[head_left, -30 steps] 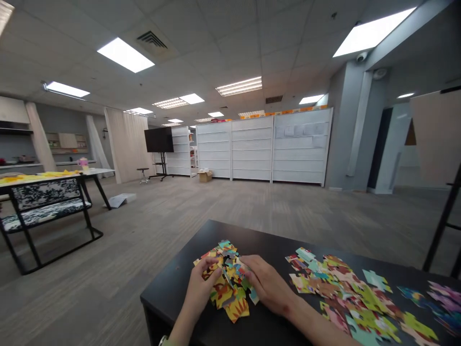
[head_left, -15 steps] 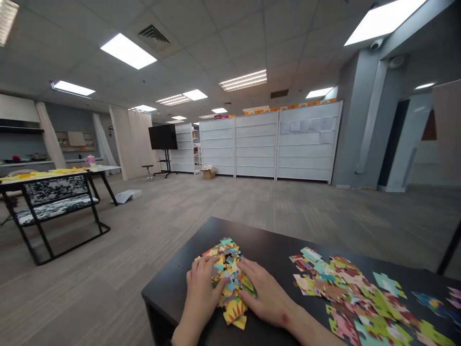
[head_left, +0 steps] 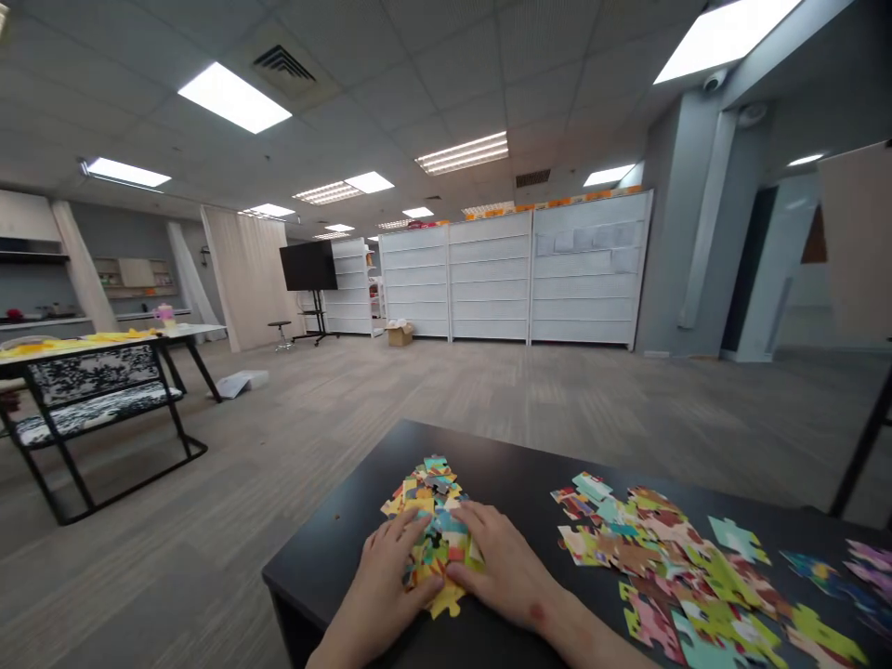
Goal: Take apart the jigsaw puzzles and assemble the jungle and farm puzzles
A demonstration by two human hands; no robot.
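A heap of loose jigsaw puzzle pieces (head_left: pixel 433 492), mostly yellow, teal and orange, lies on a black table (head_left: pixel 327 544). My left hand (head_left: pixel 385 581) rests along the heap's left side, its fingers and thumb apart over the pieces. From the right, my right hand (head_left: pixel 505 567) lies against the same heap with its fingers stretched forward and its thumb on the near pieces. Neither hand shows a single piece gripped. Parts of the heap are hidden under both palms. A second, wider spread of puzzle pieces (head_left: pixel 669 557) in green, pink and brown lies to the right.
At the table's right end are dark blue and purple puzzle pieces (head_left: pixel 812 571). A patterned chair (head_left: pixel 98 409) stands by a white-topped table (head_left: pixel 202 329) on the left. Farther off are a screen on a stand (head_left: pixel 308 267), a cardboard box (head_left: pixel 400 335) and white shelving (head_left: pixel 488 279).
Both hands have shifted a little over the heap, and its pieces lie differently between them. The near pieces have been drawn in. The camera view has turned slightly right.
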